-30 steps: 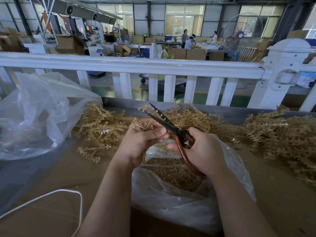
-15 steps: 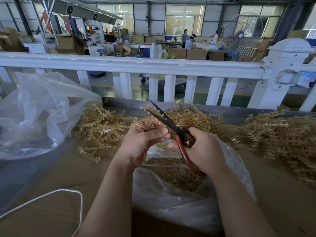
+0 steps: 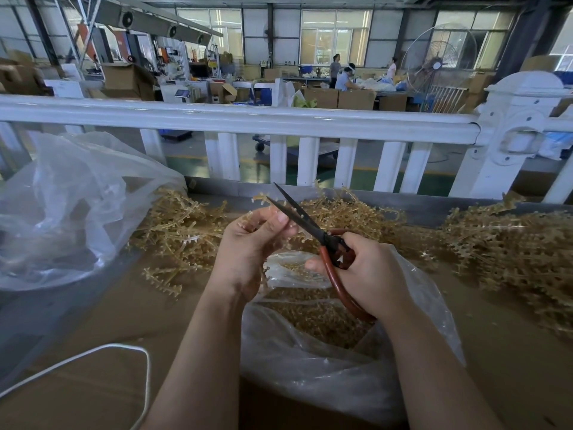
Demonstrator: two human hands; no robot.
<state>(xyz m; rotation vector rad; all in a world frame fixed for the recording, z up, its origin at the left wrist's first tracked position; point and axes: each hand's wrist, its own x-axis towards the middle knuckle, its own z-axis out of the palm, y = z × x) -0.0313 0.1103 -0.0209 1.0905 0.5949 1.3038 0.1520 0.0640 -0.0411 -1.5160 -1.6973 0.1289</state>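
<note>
My right hand (image 3: 369, 274) grips red-handled scissors (image 3: 328, 243) whose dark blades stand slightly apart and point up and left. My left hand (image 3: 248, 246) pinches a thin tan plastic strip with small teeth (image 3: 260, 198); its end pokes out just left of the blade tips. Below both hands a clear plastic bag (image 3: 325, 377) lies open, holding several small tan cut pieces (image 3: 313, 315).
Heaps of tan toothed strips lie at the left (image 3: 176, 231) and the right (image 3: 511, 252) of the brown table (image 3: 93, 318). A big crumpled clear bag (image 3: 71, 206) sits far left, a white cord (image 3: 124, 349) near the front. A white railing (image 3: 279, 119) runs behind.
Both hands with the scissors and strip have shifted slightly up; the strip's end now sticks out farther past the blade tips.
</note>
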